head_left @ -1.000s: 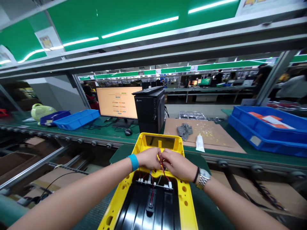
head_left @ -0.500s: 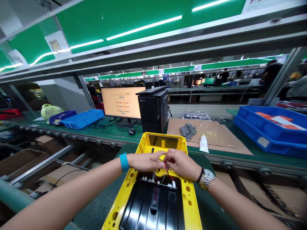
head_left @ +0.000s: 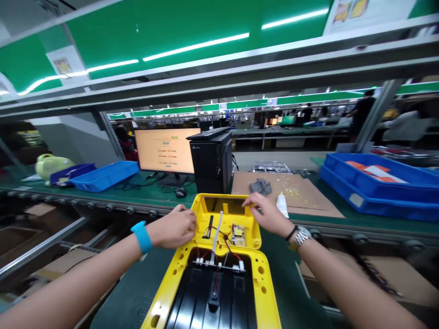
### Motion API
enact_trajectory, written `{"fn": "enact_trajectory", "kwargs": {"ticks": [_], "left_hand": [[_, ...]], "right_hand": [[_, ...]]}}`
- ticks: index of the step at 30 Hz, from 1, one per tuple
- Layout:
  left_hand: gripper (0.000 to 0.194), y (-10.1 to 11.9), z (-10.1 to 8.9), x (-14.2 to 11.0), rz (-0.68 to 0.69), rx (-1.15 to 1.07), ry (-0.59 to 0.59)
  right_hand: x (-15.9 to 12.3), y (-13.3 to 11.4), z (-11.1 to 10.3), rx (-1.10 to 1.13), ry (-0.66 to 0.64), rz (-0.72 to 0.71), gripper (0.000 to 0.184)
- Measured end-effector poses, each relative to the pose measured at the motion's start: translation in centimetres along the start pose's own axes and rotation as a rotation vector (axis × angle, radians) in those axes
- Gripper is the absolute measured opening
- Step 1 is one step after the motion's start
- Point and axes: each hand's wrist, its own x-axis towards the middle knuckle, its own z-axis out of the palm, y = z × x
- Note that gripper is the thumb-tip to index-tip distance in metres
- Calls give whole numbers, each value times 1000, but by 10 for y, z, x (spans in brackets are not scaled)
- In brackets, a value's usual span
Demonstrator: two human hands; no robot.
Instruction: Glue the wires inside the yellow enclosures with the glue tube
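On edges of the yellow housing (head_left: 254,235) rest left hand (head_left: 173,227) and right hand (head_left: 265,214)

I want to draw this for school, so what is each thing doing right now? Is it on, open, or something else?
Left hand, curled against the casing's side
Right hand, fingers at the casing's far rim
Yellow plastic casing, open in two halves, joined by wires
Circuit board, wired, inside the casing
Computer monitor, switched on, screen lit
White tube, lying down
Blue tray, holding orange and white pieces
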Motion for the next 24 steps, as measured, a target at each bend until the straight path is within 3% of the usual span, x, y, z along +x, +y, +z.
{"fn": "enact_trajectory", "kwargs": {"ticks": [4, 7, 10, 14, 18, 21, 24], "left_hand": [[37, 6, 7, -10, -31, 30, 24], [39, 10, 14, -15, -16, 28, 41], [33, 14, 18, -18, 10, 72, 79], [27, 17, 17, -19, 29, 85, 81], [24, 16, 18, -19, -11, 67, 66], [19, 11, 18, -23, -68, 4, 98], [26, 3, 18, -30, -117, -46, 141]], "right_hand": [[3, 91, -22, -346, 121, 331, 37], [-7, 150, -28, -473, 3, 475, 41], [-17, 186, -23, -543, -157, 488, 52], [-18, 207, -11, -567, -252, 384, 55], [-20, 212, -4, -527, -204, 314, 44], [-25, 210, -6, -467, -54, 328, 34], [-25, 198, -11, -381, 230, 384, 28]]}}
